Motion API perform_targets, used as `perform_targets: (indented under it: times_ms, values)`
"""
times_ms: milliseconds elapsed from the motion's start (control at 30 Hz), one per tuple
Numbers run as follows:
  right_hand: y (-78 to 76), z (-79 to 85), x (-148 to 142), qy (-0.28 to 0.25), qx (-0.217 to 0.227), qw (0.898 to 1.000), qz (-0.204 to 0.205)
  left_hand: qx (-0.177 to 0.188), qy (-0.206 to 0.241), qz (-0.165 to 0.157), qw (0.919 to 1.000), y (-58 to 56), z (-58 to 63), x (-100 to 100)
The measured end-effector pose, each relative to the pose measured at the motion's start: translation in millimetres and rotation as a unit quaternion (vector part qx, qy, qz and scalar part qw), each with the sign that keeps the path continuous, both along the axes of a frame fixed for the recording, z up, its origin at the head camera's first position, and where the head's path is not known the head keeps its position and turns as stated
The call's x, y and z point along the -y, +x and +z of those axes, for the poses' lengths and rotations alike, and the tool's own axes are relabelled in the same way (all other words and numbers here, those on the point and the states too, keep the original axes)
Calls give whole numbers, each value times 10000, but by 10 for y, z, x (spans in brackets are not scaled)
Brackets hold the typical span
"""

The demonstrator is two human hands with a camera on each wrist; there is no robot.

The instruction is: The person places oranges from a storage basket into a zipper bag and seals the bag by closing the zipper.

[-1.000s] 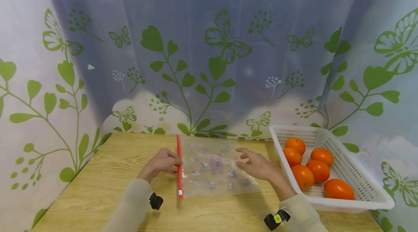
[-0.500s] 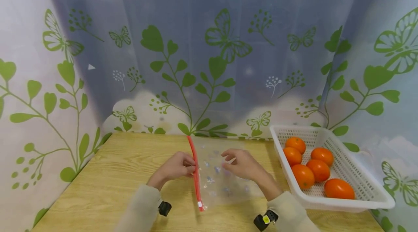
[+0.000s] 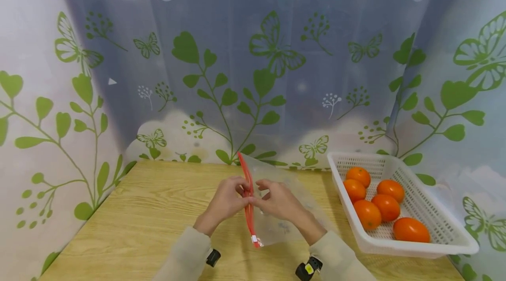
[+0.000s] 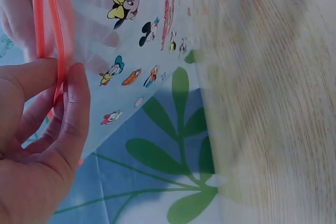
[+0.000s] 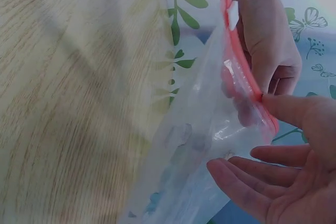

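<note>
A clear slider zip bag (image 3: 282, 228) printed with small cartoon figures (image 4: 124, 9) is lifted at its red zip edge (image 3: 249, 221) above the table. The white slider (image 5: 232, 15) sits at the near end of that edge. My left hand (image 3: 225, 197) pinches the red edge near its middle, thumb against fingers. From the other side, my right hand (image 3: 278, 202) touches the edge with its thumb tip, close to the left thumb. Its fingers (image 5: 247, 182) are loosely bent beside the bag's clear side, apart from the thumb. In the left wrist view the bag partly covers the right hand.
At the right stands a white perforated plastic basket (image 3: 446, 237) holding several glossy orange fruits (image 3: 384, 206). The wood-grain table (image 3: 158, 210) ends at a curtain (image 3: 336, 74) patterned with leaves and butterflies, which also hangs along both sides.
The bag has gone from lying flat to being lifted at its zip edge, which shifted right. Both hands moved together; the right thumb now meets the edge, after hovering over the bag.
</note>
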State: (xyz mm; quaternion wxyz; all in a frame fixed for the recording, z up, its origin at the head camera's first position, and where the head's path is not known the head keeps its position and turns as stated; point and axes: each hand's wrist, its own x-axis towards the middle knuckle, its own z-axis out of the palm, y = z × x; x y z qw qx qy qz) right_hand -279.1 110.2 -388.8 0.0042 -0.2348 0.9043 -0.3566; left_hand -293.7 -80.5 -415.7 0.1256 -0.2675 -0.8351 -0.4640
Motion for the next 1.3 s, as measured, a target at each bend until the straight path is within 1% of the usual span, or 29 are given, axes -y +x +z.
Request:
perform_targets:
  times_ms: [133,300,367,467,533,600,700,800,867,933,1000,1067,1100,1167,1300]
  values:
    - [3,40,-8,43,-148,9999,-9,-115,17,108,9999,22,37,-19]
    - [-3,47,-2,-208,-218,9994,-145,-410,-52,-66,9991,57,61,-60]
    - [-10,46,6,-294,-253,9991,-172,-514,-74,-158,9985,66,64,-77]
    - [-14,51,5,-412,-249,9987,-149,-604,-81,-206,9979,82,74,-94]
    - [-15,60,-1,-366,-365,9984,-239,-641,-65,-206,9977,84,74,-99]
    - [-16,74,-14,-302,-503,9974,-414,-662,-39,-173,9976,91,76,-98]
    - [-19,97,-39,-202,-720,9940,-794,-776,60,21,9970,91,70,-93]
    - [-12,122,-72,-324,-702,9924,-960,-806,212,466,9954,95,76,-90]
    - [-1,136,-83,-426,-696,9924,-923,-693,275,741,9945,100,84,-93]
    - [12,151,-85,-482,-746,9928,-802,-453,247,889,9947,109,107,-106]
    - [25,166,-83,-505,-843,9930,-656,-270,110,935,9952,116,136,-125]
    - [39,180,-79,-516,-900,9933,-518,-188,-7,924,9955,129,165,-142]
    - [47,187,-80,-519,-925,9932,-486,-201,-54,945,9953,136,178,-148]
    - [59,213,-96,-528,-973,9925,-520,-344,-88,1045,9939,141,205,-159]
    - [76,272,-159,-614,-1029,9893,-836,-664,-34,1251,9899,155,264,-130]
